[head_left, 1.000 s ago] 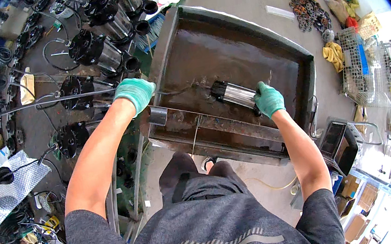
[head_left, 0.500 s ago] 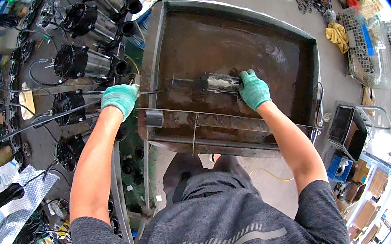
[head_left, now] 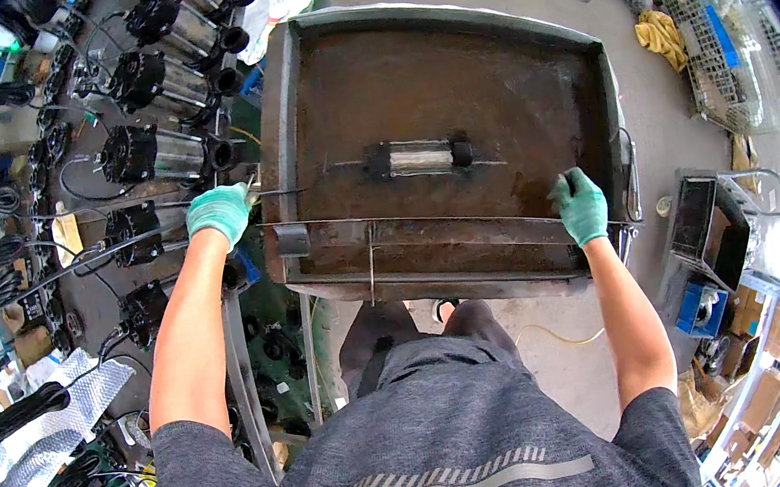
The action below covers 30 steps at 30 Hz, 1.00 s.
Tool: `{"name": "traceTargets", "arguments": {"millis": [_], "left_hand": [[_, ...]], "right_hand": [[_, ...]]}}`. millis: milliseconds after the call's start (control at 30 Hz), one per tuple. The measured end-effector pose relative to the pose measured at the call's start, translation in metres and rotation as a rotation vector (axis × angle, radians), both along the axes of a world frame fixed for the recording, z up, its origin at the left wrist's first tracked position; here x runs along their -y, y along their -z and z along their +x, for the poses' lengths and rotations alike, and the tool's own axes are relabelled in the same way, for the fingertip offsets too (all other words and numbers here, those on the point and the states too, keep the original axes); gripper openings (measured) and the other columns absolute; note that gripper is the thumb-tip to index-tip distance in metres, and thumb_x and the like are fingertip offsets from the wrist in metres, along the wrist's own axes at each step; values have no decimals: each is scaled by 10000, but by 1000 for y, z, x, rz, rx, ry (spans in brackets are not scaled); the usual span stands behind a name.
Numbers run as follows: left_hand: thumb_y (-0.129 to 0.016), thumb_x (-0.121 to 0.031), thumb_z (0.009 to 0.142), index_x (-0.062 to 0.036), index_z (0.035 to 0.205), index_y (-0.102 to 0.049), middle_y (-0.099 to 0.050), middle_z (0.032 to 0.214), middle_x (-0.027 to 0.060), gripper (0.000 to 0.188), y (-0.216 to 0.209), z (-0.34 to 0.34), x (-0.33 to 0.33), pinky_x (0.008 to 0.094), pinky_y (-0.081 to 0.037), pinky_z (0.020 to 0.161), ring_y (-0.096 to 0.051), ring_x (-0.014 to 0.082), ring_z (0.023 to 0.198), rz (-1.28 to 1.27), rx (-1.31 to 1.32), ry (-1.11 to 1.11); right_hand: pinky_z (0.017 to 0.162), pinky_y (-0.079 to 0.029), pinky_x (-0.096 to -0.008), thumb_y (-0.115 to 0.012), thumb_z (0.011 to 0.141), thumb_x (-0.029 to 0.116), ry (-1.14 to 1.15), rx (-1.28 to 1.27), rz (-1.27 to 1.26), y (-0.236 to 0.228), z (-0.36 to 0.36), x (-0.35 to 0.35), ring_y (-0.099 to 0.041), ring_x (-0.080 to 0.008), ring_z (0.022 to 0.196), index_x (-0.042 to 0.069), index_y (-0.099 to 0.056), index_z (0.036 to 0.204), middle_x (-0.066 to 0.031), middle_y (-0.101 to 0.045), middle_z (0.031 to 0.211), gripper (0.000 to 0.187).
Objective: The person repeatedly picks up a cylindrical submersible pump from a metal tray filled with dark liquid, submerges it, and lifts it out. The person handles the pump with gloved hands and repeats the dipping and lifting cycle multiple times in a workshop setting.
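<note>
Rusty brown metal tray (head_left: 503, 55) holds a silver cylindrical motor (head_left: 419, 156) lying on its side near the middle, with free room around it up to the raised rims. A moment ago the right hand (head_left: 581, 205) was on the motor; now it has let go and grips the tray's near rim at the right. The left hand (head_left: 219, 214), arm stretched forward, is closed on a thin rod (head_left: 276, 192) at the left rim.

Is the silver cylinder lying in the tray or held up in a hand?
Lying in the tray. The silver cylinder rests on its side mid-tray; the right hand is at the front rim, the left hand at the left edge.
</note>
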<state>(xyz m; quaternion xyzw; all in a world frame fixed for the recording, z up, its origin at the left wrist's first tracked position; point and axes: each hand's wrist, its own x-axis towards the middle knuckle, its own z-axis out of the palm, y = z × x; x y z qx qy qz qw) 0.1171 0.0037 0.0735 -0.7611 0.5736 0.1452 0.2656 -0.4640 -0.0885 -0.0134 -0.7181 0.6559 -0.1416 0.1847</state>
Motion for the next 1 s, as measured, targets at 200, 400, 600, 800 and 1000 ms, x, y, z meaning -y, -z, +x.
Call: {"name": "traceTargets", "arguments": {"millis": [200, 400, 600, 800, 1000], "left_hand": [[-536, -449, 1015, -149, 1144, -703, -726, 1113, 182, 368, 0, -5, 2, 538, -541, 868, -685, 413, 1044, -18, -15, -70], [-479, -364, 1016, -112, 1151, -614, -735, 1046, 203, 316, 34, -43, -6, 558, -535, 833, -694, 430, 995, -149, -6, -209], [-509, -399, 984, -92, 1215, -624, -690, 1208, 224, 401, 66, -65, -10, 554, -550, 866, -703, 421, 1027, -473, 62, -395], [-339, -501, 1050, -136, 1181, -712, -720, 1193, 161, 538, 76, -77, 1, 516, -533, 910, -694, 407, 1049, -482, 110, -556], [-385, -488, 1028, -167, 1088, -763, -754, 1089, 141, 499, 83, -81, 2, 515, -541, 861, -714, 392, 972, -569, 181, -589]], "right_hand": [[735, -529, -565, -545, 1009, 458, 31, -177, 111, -8, 9, 5, -676, -468, 865, 112, -669, 937, -220, -710, 882, 374], [752, -530, -567, -550, 1000, 444, 43, -216, 160, -10, 10, 5, -678, -463, 886, 110, -680, 942, -219, -715, 909, 362], [793, -543, -557, -525, 1002, 464, 35, -246, 197, -13, 12, 8, -684, -461, 914, 112, -680, 978, -229, -722, 935, 386], [800, -546, -549, -528, 1003, 440, 34, -240, 245, -19, 14, 10, -688, -454, 911, 119, -687, 963, -225, -724, 924, 361], [803, -552, -541, -522, 1005, 424, 22, -253, 285, -20, 13, 12, -693, -447, 910, 115, -696, 972, -218, -727, 918, 356]]}}
